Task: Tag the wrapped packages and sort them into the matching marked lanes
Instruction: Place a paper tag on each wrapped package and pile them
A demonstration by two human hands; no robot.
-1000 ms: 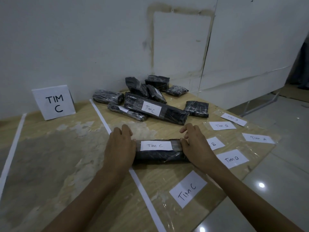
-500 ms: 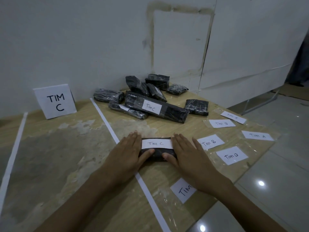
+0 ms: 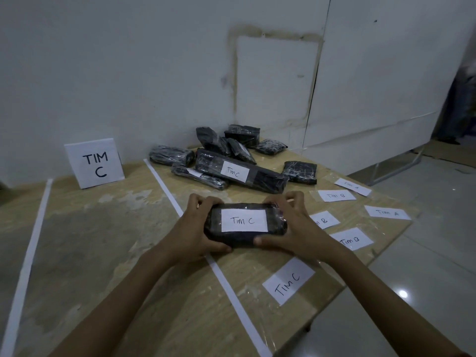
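A black wrapped package point(image 3: 244, 237) with a white "Tim C" tag on top is lifted off the wooden table point(image 3: 103, 240), tilted toward me. My left hand point(image 3: 195, 230) grips its left end and my right hand point(image 3: 293, 228) grips its right end, thumbs along the near edge. It hangs just right of a white tape lane line point(image 3: 226, 287). A standing "TIM C" sign point(image 3: 94, 162) marks the lane to the left, at the back. A pile of black wrapped packages point(image 3: 231, 155) lies at the back, one long package point(image 3: 268, 177) tagged "Tim C".
Loose paper tags lie on the table's right side: "TIM C" point(image 3: 288, 280) near me, "Tim B" tags point(image 3: 351, 239) point(image 3: 336, 195) and "Tim A" tags point(image 3: 386, 213) farther right. Another tape line point(image 3: 28, 253) runs at the left. A white wall stands behind; tiled floor lies right.
My hands pressed the tag flat on the package as it lay on the table; now both grip its ends and have lifted and tilted it up toward me.
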